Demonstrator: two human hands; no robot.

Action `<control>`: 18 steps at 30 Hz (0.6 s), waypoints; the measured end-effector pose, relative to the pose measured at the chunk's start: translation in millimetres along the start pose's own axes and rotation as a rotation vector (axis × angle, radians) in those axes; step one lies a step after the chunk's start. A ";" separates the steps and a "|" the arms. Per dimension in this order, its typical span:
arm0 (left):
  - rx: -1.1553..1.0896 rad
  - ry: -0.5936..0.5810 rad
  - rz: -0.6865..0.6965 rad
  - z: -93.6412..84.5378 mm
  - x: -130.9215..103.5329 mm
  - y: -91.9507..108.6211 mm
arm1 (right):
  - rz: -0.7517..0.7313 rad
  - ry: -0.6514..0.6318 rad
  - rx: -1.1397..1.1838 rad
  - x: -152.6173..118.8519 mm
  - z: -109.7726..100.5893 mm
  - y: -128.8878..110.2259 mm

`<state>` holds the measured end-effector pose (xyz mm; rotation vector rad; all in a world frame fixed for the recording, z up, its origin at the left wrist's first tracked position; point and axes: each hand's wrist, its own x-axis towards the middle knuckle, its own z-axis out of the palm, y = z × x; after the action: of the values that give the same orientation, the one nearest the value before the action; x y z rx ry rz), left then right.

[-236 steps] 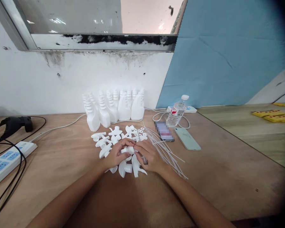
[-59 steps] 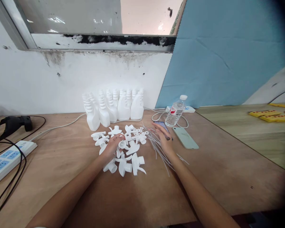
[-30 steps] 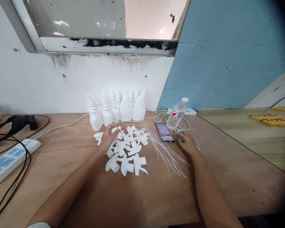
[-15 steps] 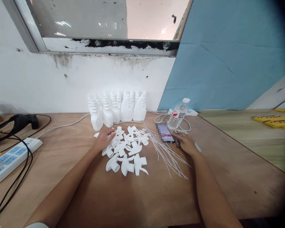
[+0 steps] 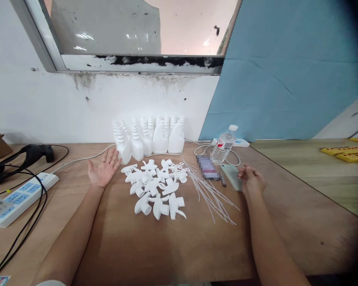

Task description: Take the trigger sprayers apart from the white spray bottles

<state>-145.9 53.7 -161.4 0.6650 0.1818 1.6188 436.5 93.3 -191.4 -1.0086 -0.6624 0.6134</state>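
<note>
While the left hand (image 5: 104, 168) is spread palm-up, the right hand (image 5: 253, 179) curls beside the pale-green phone (image 5: 231, 176), grip impossible to tell; white trigger-sprayer heads (image 5: 152, 186) lie between, best given clearance.

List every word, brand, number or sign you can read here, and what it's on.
No text is legible.
Clear bottle's label: too small and blurred.
Dark phone's screen: blurred out.
Card at bottom left: cut off, unclear.
Left power strip: any print too small.
Spray heads and white bottles: no writing visible.
</note>
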 end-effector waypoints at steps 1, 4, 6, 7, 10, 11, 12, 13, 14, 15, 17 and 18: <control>-0.013 -0.009 0.004 1.5 -0.9 -0.1 | 0.028 0.017 0.052 0.6 -0.6 -1.9; -0.026 -0.029 -0.023 7.1 -2.2 -2.2 | 0.104 0.051 0.192 2.8 -2.7 -7.3; -0.025 -0.036 -0.037 10.3 -2.7 -3.2 | 0.138 0.056 0.264 3.8 -3.9 -10.4; -0.021 -0.036 -0.041 11.5 -3.0 -3.5 | 0.151 0.055 0.293 4.2 -4.2 -11.7; 0.005 -0.025 -0.051 13.3 -3.6 -3.5 | 0.183 0.045 0.341 5.4 -4.0 -14.4; 0.017 -0.020 -0.051 13.3 -3.6 -3.5 | 0.194 0.043 0.345 6.1 -3.7 -14.9; 0.028 -0.016 -0.050 13.1 -3.5 -3.6 | 0.205 0.044 0.343 6.9 -3.4 -15.1; 0.038 -0.013 -0.049 12.9 -3.4 -3.7 | 0.214 0.047 0.335 7.9 -3.2 -15.3; 0.048 -0.010 -0.049 12.6 -3.3 -3.8 | 0.220 0.052 0.323 8.9 -3.2 -15.4; 0.057 -0.008 -0.050 12.5 -3.1 -4.0 | 0.221 0.057 0.308 9.9 -3.2 -15.4; 0.074 -0.005 -0.048 12.8 -3.1 -4.4 | 0.210 0.058 0.275 11.5 -3.3 -15.1; 0.082 -0.005 -0.046 13.2 -3.2 -4.7 | 0.199 0.052 0.257 11.9 -3.2 -14.8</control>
<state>-135.0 48.2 -153.8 0.7224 0.2587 1.5724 449.0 94.2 -176.7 -0.8514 -0.4269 0.8215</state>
